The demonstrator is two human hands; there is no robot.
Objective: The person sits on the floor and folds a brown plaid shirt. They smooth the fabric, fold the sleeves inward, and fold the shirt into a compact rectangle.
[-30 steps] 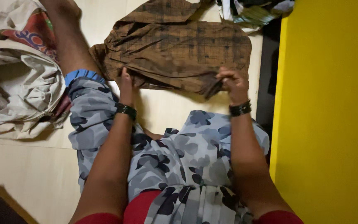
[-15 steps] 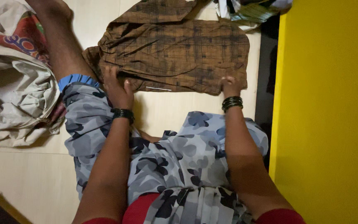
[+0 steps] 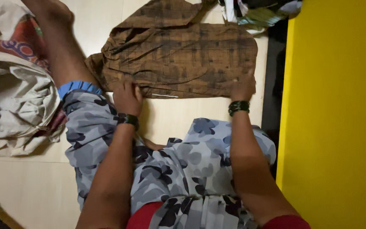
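Both hands have slid outward. My left hand (image 3: 127, 96) and right hand (image 3: 242, 87) press flat, fingers together, on the near edge of the brown plaid garment (image 3: 178, 59), floor-laid; flattening, another fold likely.

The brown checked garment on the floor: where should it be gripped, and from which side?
Grip the brown checked garment at the two near corners of its folded bottom edge, coming from the person's side. That edge lies straight and flat on the pale floor, and the left hand and right hand already rest on it, probably the easiest hold. The far side is bunched and uneven.
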